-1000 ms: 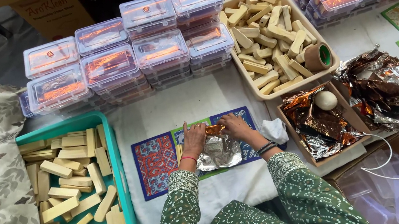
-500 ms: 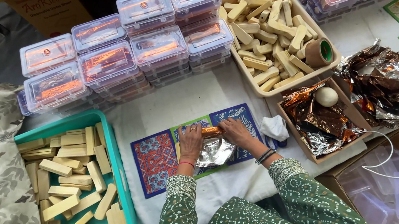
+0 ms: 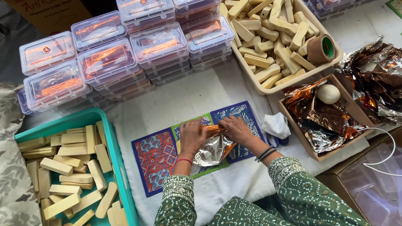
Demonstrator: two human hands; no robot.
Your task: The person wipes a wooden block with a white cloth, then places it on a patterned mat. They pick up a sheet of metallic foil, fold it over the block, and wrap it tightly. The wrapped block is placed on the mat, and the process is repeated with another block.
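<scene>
My left hand (image 3: pixel 191 136) and my right hand (image 3: pixel 237 127) both grip a bar half rolled in a foil sheet (image 3: pixel 213 149), silver on one side and copper on the other. The bar's copper end shows between my fingers. The foil lies crumpled on patterned cards (image 3: pixel 157 158) spread on a white cloth (image 3: pixel 190 104). Green patterned sleeves cover my forearms.
A teal tray (image 3: pixel 115 153) of pale bars lies at left, a beige tray (image 3: pixel 288 78) of bars with a tape roll (image 3: pixel 320 49) at the back right. Stacked clear lidded boxes (image 3: pixel 128 50) line the back. A cardboard box (image 3: pixel 319 152) of foil and loose foil (image 3: pixel 389 84) lie at right.
The foil has been rolled further up around the bar and now bunches under my hands. Both hands have shifted slightly away from me.
</scene>
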